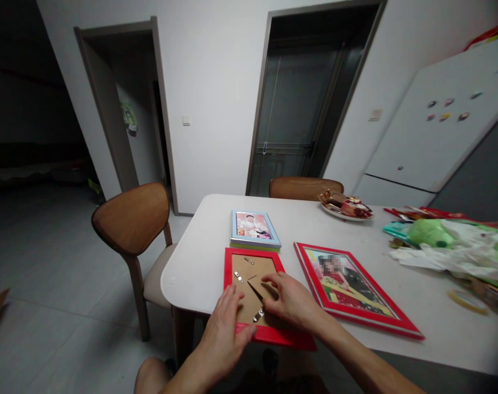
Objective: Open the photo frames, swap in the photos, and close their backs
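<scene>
A red picture frame (pixel 229 266) lies face down at the table's near edge, its brown backing board (pixel 241 265) and several small metal clips showing. My left hand (pixel 226 328) holds the frame's lower left corner, thumb on the bottom rail and fingers over the left side. The fingers of my right hand (pixel 285 298) are closed on the brown stand flap (pixel 259 285) of the backing, which is tilted up with a dark gap beside it. To the right, another red picture frame (pixel 359 290) lies face up with a photo. Behind is a light blue frame (pixel 256 227) on a green one.
On the white table (pixel 200 257) stands a plate of wrapped items (pixel 345 208) at the back. Green and white plastic packaging (pixel 446 241) and a tape roll (pixel 467 302) lie at the right. Wooden chairs (pixel 134 219) stand left and behind.
</scene>
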`<state>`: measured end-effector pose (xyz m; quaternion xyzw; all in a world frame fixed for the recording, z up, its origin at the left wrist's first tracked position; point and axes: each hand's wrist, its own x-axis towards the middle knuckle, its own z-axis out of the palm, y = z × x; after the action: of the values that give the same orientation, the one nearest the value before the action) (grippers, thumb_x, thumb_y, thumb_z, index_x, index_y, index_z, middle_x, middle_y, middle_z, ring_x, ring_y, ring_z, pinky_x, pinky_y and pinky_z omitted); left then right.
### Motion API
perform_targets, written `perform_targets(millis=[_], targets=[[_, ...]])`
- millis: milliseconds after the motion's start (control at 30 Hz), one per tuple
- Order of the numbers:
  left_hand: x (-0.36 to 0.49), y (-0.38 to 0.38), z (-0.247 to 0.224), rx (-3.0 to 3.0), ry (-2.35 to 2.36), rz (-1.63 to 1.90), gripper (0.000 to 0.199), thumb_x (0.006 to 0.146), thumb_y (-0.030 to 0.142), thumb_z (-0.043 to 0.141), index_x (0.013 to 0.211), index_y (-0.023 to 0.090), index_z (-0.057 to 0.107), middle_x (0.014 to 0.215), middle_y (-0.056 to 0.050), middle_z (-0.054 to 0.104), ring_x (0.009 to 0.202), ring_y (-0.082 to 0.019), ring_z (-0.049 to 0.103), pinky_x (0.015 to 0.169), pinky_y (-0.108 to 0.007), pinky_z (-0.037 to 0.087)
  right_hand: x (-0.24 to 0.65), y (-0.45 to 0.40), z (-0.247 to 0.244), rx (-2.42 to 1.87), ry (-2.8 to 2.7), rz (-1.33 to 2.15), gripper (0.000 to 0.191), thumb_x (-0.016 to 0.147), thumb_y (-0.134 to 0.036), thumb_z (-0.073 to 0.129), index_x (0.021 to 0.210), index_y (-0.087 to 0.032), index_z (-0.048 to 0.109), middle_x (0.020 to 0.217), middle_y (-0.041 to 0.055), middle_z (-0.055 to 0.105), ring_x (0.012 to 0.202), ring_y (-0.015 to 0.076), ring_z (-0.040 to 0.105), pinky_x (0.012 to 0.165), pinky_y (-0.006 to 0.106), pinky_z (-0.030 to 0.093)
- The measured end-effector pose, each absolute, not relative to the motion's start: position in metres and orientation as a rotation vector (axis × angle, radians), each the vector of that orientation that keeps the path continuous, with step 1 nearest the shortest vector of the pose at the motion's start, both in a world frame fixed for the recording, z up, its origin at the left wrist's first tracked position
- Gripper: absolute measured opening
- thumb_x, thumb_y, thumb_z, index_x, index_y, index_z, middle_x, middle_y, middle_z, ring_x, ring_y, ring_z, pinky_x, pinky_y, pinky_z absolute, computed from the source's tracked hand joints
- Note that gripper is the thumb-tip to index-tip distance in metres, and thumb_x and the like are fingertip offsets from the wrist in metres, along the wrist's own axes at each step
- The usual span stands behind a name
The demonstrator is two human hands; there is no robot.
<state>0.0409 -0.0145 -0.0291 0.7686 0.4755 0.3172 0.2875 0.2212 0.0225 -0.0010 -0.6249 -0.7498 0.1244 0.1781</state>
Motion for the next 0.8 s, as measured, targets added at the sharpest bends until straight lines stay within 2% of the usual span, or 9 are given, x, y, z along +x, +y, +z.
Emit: perform_targets(millis=[133,333,500,600,700,800], targets=[[0.042,-0.006,-0.019,1.846,1.254,0.968,0.05,0.071,0.017,0.048,0.12,0.011,0.036,0.123,-0.014,0.044,0.113,-0.021,0.04,0.096,-0.037,0.031,0.229,0.024,0.008,-1.814,-2.139,0.328,0.033,0.061,-0.026,0.053,0.092,-0.018,0.061,0.089,0.0073,0.058,0.079,0.0184,0.054,0.069,0.027,0.039],[0.049,0.013,-0.016,1.544,1.229,1.121,0.045,0.064,0.015,0.053,0.108,0.016,0.046,0.109,-0.009,0.055,0.101,-0.023,0.05,0.09,-0.036,0.035,0.214,0.017,0.022,-1.676,-2.09,0.296,0.034,0.062,-0.027,0.054,0.094,-0.017,0.06,0.09,0.0079,0.057,0.081,0.0184,0.053,0.071,0.029,0.04],[0.02,0.035,-0.018,1.213,1.171,1.235,0.037,0.066,0.021,0.047,0.102,0.017,0.043,0.097,-0.006,0.059,0.078,-0.018,0.06,0.069,-0.031,0.047,0.213,0.022,0.021,-1.504,-2.014,0.36,0.037,0.073,-0.035,0.047,0.104,-0.018,0.054,0.097,0.0076,0.057,0.082,0.0155,0.054,0.073,0.027,0.041],[-0.019,0.044,-0.017,1.182,1.235,1.236,0.041,0.064,0.025,0.049,0.104,0.018,0.039,0.09,-0.005,0.06,0.066,-0.016,0.06,0.061,-0.03,0.048,0.236,0.03,0.006,-1.703,-1.943,0.224,0.039,0.076,-0.035,0.042,0.107,-0.014,0.053,0.098,0.0106,0.057,0.084,0.0182,0.054,0.075,0.029,0.04],[-0.053,0.05,-0.018,1.213,1.315,1.196,0.04,0.06,0.026,0.054,0.098,0.016,0.045,0.081,-0.003,0.061,0.063,-0.016,0.06,0.058,-0.028,0.047,0.257,0.033,-0.013,-1.963,-1.92,0.183,0.044,0.073,-0.033,0.045,0.111,-0.012,0.05,0.097,0.0134,0.058,0.086,0.0219,0.054,0.073,0.031,0.039],[-0.072,0.054,-0.023,1.296,1.425,1.156,0.034,0.058,0.026,0.056,0.09,0.015,0.051,0.074,-0.001,0.06,0.061,-0.017,0.059,0.058,-0.029,0.046,0.263,0.033,-0.024,-2.013,-1.958,0.229,0.047,0.07,-0.028,0.046,0.114,-0.011,0.046,0.098,0.0138,0.058,0.088,0.0224,0.054,0.073,0.03,0.038]])
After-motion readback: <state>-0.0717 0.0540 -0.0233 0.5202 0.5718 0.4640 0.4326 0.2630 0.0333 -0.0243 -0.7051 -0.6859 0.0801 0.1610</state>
